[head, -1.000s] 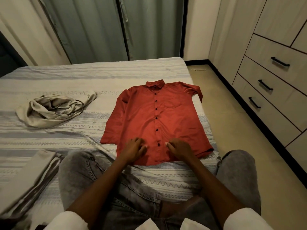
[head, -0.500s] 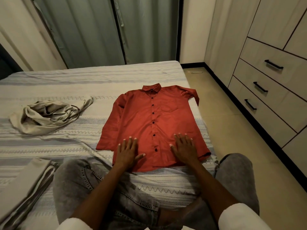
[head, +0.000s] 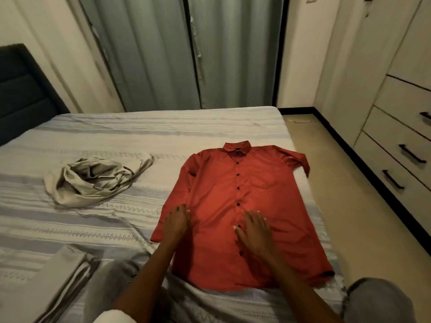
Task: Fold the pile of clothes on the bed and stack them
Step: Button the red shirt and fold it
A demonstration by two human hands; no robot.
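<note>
Currently I see both hands flat on the red shirt (head: 235, 201): left hand (head: 176, 223) and right hand (head: 254, 229), fingers straight, holding nothing; crumpled beige garment (head: 93, 180) lies left of the shirt.

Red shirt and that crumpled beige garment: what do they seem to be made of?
The red shirt looks like a thin woven fabric, perhaps cotton or a blend, with a faint sheen: it lies flat with shallow creases, a stiff collar and dark buttons. The crumpled beige garment looks like a softer, drapey cloth, possibly a smooth knit or synthetic: it bunches into loose, slightly glossy folds. The fibre cannot be told.
</note>
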